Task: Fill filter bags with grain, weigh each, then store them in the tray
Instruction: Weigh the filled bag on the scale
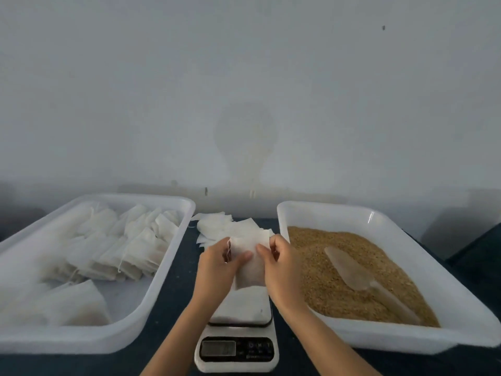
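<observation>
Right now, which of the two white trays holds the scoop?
The right-hand tray, filled with brown grain; the scoop lies on it. The left tray holds bags.

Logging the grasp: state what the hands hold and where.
One empty filter bag, held above the scale: left hand pinches its upper left edge, right hand its upper right edge.

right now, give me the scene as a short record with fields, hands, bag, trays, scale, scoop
left hand: the left hand pinches the bag's left edge
right hand: the right hand pinches its right edge
bag: the filter bag is held over the scale, looks flat and unfilled
scale: the scale sits between the trays, readout too blurred to read
left tray: the storage tray holds rows of filled bags
right tray: the grain tray holds brown grain
scoop: the scoop lies on the grain, unheld
spare bags: the empty bags are piled behind the hands
</observation>
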A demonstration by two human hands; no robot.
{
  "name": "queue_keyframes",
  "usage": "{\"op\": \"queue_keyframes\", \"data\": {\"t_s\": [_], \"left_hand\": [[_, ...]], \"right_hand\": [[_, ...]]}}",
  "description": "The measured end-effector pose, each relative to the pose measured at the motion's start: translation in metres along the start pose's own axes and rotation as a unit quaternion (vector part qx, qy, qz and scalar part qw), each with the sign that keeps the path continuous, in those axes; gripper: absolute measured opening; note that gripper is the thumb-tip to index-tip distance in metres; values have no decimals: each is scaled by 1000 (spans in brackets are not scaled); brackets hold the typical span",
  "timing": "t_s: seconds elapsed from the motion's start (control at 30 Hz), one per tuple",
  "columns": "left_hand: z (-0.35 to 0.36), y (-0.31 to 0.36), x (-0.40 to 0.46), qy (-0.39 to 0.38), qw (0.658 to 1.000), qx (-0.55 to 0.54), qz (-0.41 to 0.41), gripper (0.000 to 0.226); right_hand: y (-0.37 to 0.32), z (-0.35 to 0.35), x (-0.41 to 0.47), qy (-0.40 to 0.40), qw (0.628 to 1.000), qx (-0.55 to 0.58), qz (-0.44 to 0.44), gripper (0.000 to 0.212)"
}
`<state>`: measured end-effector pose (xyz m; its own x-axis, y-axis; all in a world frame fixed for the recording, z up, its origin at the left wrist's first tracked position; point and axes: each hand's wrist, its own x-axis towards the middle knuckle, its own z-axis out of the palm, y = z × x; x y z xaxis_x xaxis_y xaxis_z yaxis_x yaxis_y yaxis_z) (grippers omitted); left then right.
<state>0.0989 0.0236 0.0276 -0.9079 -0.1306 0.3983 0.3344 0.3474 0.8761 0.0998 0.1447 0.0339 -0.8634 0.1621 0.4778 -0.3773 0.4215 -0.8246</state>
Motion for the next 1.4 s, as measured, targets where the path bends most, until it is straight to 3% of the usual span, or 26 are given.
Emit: {"op": "queue_keyframes", "data": {"t_s": [0.33,0.43,0.5,0.6,0.73,0.9,1.4], "left_hand": [[0,-38,1,-12,987,157,-20,41],[1,-46,2,-37,982,188,-1,33],[0,-51,3,-41,977,208,16,20],[-5,-60,5,-14,984,179,4,26],[-17,-73,1,36,995,74,-63,14],[-29,-89,-7,90,990,18,-111,5],[-25,-95,-6,86,990,13,-111,15]], "right_hand": [[36,35,-6,-38,995,-86,-18,33],[46,31,-3,-77,990,-115,-29,40],[52,27,0,-109,986,-124,-24,29],[59,22,2,-118,989,-84,-11,7],[67,21,-2,-86,995,-10,45,17],[75,22,-7,-57,982,111,139,13],[77,26,-3,-53,981,130,137,16]]}}
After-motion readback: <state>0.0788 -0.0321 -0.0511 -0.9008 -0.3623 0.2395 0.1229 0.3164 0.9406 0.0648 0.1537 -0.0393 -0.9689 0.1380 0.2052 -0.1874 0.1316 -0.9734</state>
